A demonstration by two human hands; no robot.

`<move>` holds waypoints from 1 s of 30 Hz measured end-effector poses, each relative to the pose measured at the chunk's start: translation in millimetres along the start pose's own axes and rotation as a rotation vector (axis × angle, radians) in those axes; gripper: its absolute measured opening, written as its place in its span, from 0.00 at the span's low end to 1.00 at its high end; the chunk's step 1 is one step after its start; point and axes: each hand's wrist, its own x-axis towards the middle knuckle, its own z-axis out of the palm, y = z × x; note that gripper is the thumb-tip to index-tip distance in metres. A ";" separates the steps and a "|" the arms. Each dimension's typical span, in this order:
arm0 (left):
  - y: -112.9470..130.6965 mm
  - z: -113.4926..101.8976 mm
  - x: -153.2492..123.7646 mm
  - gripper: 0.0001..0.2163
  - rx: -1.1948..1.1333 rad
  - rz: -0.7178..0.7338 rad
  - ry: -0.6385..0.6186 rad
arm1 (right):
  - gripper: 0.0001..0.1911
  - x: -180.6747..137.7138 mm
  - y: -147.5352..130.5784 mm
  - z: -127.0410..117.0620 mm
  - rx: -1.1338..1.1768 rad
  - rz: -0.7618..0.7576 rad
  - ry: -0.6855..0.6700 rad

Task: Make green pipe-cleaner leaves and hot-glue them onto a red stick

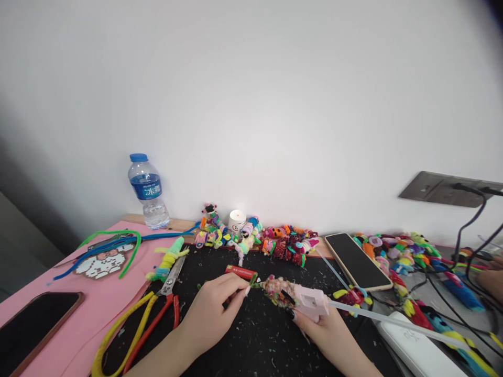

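My left hand is closed in a pinch at the middle of the black mat. Between its fingertips is a short green fuzzy piece, apparently pipe cleaner. My right hand is wrapped around a pale pink hot glue gun, its nozzle pointing left at the green piece. Multicoloured fuzz or residue covers the gun's front end. A long translucent glue stick extends from its back. Whether the nozzle touches the green piece, I cannot tell. A red card lies just behind my left fingertips.
Colourful pipe-cleaner figures line the wall beside a paper cup. Leftward are scissors, red-handled pliers, a water bottle and a phone. Rightward lie another phone, a white power bank, cables and another person's hand.
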 end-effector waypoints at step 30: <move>2.0 0.0 0.5 0.08 0.002 0.034 0.002 | 0.16 -4.0 -9.1 -1.3 -0.050 0.002 0.016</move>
